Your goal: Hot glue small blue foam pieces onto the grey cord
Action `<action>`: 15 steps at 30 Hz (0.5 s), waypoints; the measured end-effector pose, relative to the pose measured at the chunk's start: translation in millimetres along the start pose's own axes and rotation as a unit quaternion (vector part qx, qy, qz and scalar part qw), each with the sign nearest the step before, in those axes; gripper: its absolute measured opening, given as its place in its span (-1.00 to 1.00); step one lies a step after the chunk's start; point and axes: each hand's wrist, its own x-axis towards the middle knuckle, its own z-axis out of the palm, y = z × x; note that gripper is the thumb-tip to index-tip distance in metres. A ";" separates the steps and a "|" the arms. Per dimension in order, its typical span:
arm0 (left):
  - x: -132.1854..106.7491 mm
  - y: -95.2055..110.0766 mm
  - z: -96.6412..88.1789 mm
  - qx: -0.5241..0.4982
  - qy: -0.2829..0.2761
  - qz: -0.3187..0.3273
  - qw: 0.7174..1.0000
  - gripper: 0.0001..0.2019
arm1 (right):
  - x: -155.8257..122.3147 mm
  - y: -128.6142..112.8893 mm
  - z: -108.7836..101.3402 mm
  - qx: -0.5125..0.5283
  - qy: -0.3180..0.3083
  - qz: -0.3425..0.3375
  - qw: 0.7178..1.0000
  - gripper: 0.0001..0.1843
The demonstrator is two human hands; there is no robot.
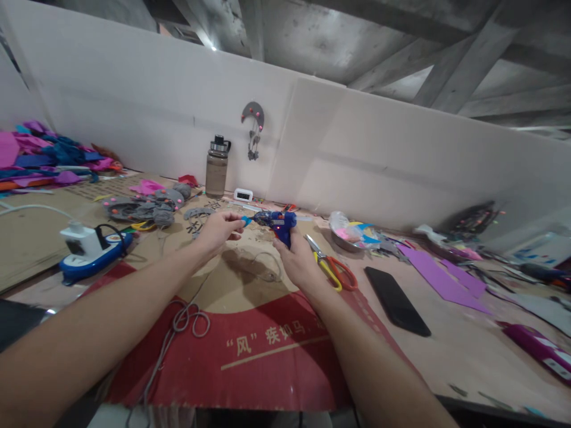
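Observation:
My right hand (pixel 298 255) is wrapped round the handle of a blue hot glue gun (pixel 281 221), its nozzle pointing left. A small red light glows on the gun's side. Between thumb and fingertips, my left hand (pixel 222 230) pinches a small blue piece of felt (pixel 246 221) right by the nozzle; whether the two touch I cannot tell. Beneath both hands lies a red and brown cardboard sheet (pixel 267 368). Grey cord (pixel 182 318) trails across it in loops on the left. Orange-handled scissors (pixel 341 273) and a yellow-handled pair lie just right of my right hand.
A black phone (pixel 396 301) and purple sheets (pixel 439 276) lie to the right, near a metal bowl (pixel 345 241) of scraps. Grey felt pieces (pixel 143 205), a blue power strip (pixel 96 258) and a water bottle (pixel 217 169) stand left and behind. A grey crescent ornament (pixel 253 113) hangs on the white partition.

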 end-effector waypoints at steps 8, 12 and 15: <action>1.2 -1.6 -1.5 0.006 -0.002 0.000 1.000 -0.81 | 0.0 0.4 -0.2 -0.004 -0.002 0.013 1.000 -0.68; 1.2 -1.8 -1.7 0.006 0.000 0.003 1.000 -0.80 | 0.2 1.0 -0.2 0.001 0.004 0.005 1.000 -0.69; 1.7 -2.5 -2.0 0.006 -0.003 0.005 1.000 -0.80 | 0.2 2.1 0.4 0.009 0.010 -0.005 1.000 -0.68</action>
